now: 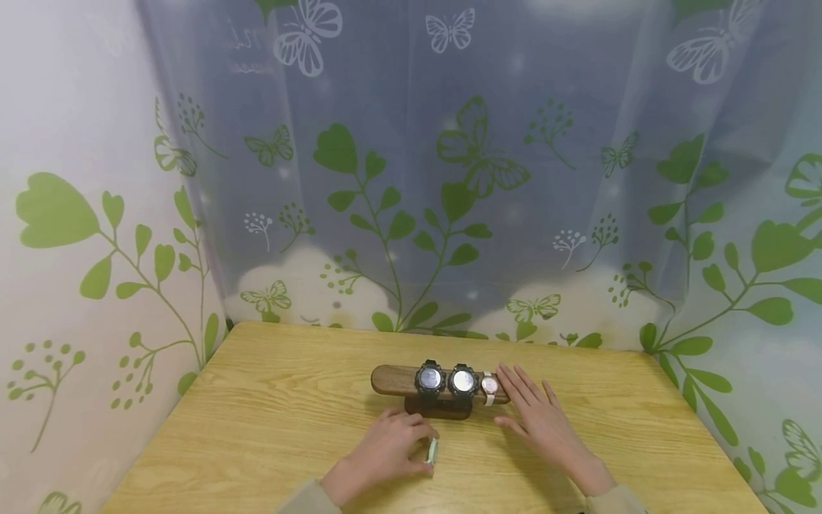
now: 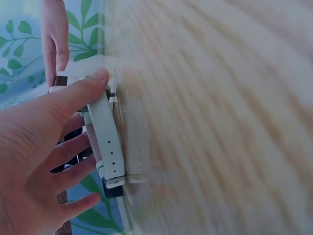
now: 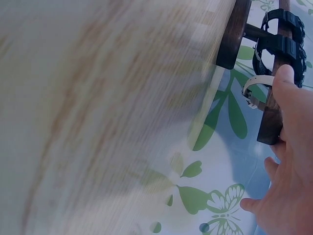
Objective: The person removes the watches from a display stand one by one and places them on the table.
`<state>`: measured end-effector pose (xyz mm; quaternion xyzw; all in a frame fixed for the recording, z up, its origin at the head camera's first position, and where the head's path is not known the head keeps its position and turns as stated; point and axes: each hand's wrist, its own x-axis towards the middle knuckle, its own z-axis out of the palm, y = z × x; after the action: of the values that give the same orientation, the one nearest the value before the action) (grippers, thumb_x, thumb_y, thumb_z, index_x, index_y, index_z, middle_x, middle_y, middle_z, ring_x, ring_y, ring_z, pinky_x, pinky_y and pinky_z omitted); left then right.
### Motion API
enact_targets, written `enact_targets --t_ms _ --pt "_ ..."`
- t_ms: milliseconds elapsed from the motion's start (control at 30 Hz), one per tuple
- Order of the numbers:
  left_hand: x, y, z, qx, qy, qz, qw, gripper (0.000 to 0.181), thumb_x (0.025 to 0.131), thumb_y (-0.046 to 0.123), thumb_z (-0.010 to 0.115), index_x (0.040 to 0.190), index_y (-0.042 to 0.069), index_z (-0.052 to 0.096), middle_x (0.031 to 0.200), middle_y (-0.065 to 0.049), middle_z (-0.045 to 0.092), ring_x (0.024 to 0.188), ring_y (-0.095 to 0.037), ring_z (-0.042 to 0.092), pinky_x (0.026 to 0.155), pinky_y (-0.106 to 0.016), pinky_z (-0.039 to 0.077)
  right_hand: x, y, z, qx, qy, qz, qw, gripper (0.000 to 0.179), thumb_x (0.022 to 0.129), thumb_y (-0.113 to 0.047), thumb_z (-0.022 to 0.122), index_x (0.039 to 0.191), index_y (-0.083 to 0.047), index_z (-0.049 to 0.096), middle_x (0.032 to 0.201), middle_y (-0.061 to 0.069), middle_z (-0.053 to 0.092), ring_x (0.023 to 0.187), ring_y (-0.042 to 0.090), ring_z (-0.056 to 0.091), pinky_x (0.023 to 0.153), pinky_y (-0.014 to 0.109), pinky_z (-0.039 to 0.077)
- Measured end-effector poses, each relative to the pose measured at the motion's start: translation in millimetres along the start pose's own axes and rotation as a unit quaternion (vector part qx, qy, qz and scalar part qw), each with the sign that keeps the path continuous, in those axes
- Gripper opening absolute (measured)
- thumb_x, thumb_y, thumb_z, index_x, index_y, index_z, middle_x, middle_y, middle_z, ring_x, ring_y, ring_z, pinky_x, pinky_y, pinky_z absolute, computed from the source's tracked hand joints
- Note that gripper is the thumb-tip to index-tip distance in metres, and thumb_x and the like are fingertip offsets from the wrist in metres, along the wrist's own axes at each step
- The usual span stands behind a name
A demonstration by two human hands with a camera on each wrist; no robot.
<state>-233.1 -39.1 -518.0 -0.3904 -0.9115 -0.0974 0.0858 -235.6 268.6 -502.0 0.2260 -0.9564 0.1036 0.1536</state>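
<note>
Watch [image 1: 433, 452], pinched in the grip of the left hand [image 1: 390, 442], is best held gently, with the right hand [image 1: 544, 422], fingers spread, steadying the stand [image 1: 394, 380].

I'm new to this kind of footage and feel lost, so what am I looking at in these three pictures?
There is no machine here, just a person's two bare hands. The wide picture comes from a camera worn on the head; the other two come from cameras on each wrist, so the view looks tilted. On the wooden table stands a dark wooden watch stand carrying two black watches and, near its right end, a smaller watch with a white strap. The left hand holds another watch, with a pale strap, in front of the stand. The right hand is at the stand's right end, fingers extended.
</note>
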Motion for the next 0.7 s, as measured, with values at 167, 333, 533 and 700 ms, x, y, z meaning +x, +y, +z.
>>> enact_targets --t_ms 167,333,533,700 --pt "-0.4 1.3 -1.7 0.0 -0.005 0.0 1.0 0.056 0.081 0.059 0.076 0.126 0.026 0.071 0.123 0.009 0.07 0.113 -0.011 0.065 0.103 -0.048 0.049 0.0 2.2 1.4 -0.002 0.003 -0.001 1.0 0.086 0.095 -0.04 0.07 0.163 -0.015 0.024 0.168 0.006 0.024 0.151 0.036 0.026 0.116 0.07 0.019" --pt "-2.0 2.4 -4.3 -0.009 -0.006 0.002 0.9999 0.057 0.082 0.058 0.076 0.127 0.023 0.07 0.125 0.007 0.07 0.115 -0.014 0.065 0.103 -0.05 0.049 0.5 4.4 2.6 -0.006 -0.005 0.004 1.0 0.084 0.095 -0.041 0.069 0.162 -0.012 0.026 0.168 0.005 0.021 0.151 0.036 0.026 0.117 0.07 0.018" --pt "-3.2 1.7 -4.8 -0.009 -0.003 0.004 0.9999 0.058 0.083 0.058 0.075 0.128 0.022 0.069 0.128 0.005 0.069 0.117 -0.016 0.065 0.103 -0.052 0.049 1.2 4.3 2.2 -0.006 -0.007 0.003 1.0 0.085 0.095 -0.041 0.069 0.163 -0.015 0.024 0.168 0.005 0.021 0.151 0.038 0.026 0.117 0.07 0.017" --pt "-4.5 -1.1 -6.8 -0.024 0.014 0.01 0.9996 0.054 0.085 0.055 0.075 0.127 0.021 0.07 0.125 0.005 0.07 0.114 -0.015 0.066 0.102 -0.052 0.051 1.2 3.6 1.6 -0.005 -0.01 0.005 0.9999 0.085 0.096 -0.04 0.069 0.162 -0.013 0.025 0.168 0.005 0.022 0.151 0.038 0.026 0.117 0.07 0.017"
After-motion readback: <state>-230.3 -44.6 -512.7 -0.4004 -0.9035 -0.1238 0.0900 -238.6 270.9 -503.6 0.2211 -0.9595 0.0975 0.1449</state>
